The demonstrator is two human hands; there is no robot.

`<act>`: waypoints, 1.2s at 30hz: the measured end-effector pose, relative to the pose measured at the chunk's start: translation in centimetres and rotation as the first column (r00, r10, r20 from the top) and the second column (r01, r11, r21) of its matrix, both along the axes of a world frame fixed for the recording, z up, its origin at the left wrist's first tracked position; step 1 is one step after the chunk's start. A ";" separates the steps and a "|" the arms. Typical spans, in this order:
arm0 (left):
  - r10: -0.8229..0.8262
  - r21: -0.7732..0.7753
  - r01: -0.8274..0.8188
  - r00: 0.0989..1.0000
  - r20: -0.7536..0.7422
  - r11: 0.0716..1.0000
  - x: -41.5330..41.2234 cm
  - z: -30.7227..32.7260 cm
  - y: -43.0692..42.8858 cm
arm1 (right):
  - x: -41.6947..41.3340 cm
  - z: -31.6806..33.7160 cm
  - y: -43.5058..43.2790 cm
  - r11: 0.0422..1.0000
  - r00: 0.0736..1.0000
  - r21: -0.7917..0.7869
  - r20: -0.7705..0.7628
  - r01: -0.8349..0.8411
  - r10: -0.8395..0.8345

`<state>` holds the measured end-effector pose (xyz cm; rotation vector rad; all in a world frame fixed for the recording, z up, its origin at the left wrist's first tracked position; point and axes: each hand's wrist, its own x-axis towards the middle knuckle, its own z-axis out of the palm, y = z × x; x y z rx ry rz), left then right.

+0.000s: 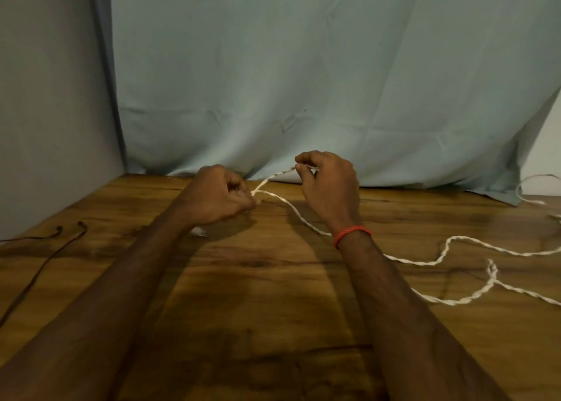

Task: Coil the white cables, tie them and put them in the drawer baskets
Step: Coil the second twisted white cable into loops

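A twisted white cable [437, 259] lies in loose waves across the right side of the wooden table [258, 309] and rises to both hands. My left hand [217, 195] grips the cable in curled fingers just above the table. My right hand [329, 185], with an orange band at the wrist, pinches the cable's upper stretch between thumb and fingertips. A short taut piece of cable [273, 177] spans the gap between the two hands. A white bit shows under my left hand.
A thin dark cord with earbud ends [57, 243] lies at the left of the table. Pale blue cloth [303, 82] hangs behind the table. Another white cable loop [529, 188] lies at the far right by the cloth's edge.
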<state>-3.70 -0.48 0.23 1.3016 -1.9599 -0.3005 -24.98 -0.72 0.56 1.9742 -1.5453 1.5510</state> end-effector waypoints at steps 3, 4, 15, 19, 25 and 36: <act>-0.045 -0.125 0.023 0.982 -0.181 0.992 -0.1 -0.3 -0.4 | 0.7 0.3 0.4 0.994 0.981 0.036 0.173 -0.099 0.091; -0.060 -0.154 0.027 0.975 -0.215 0.988 -0.2 -0.4 -0.5 | 0.9 0.5 0.5 0.990 0.964 0.041 0.239 -0.134 0.120; 0.044 -0.341 -0.145 0.957 -0.287 0.929 -0.5 -2.2 -1.1 | 3.4 0.4 2.0 0.841 0.729 0.104 0.562 -0.531 0.391; 0.203 -0.548 -0.228 0.973 -0.106 0.805 0.4 -1.9 -1.6 | 3.5 0.1 2.3 0.798 0.785 0.215 0.441 -0.562 0.434; 0.029 -0.648 -0.008 0.999 0.022 0.762 0.4 -1.6 -0.6 | 2.4 -0.6 1.3 0.950 0.906 0.285 -0.424 0.125 0.008; -0.142 -0.113 0.098 0.858 -0.494 0.989 -1.6 -2.2 -0.6 | 4.6 0.4 2.3 0.884 0.905 0.228 0.233 -0.407 0.356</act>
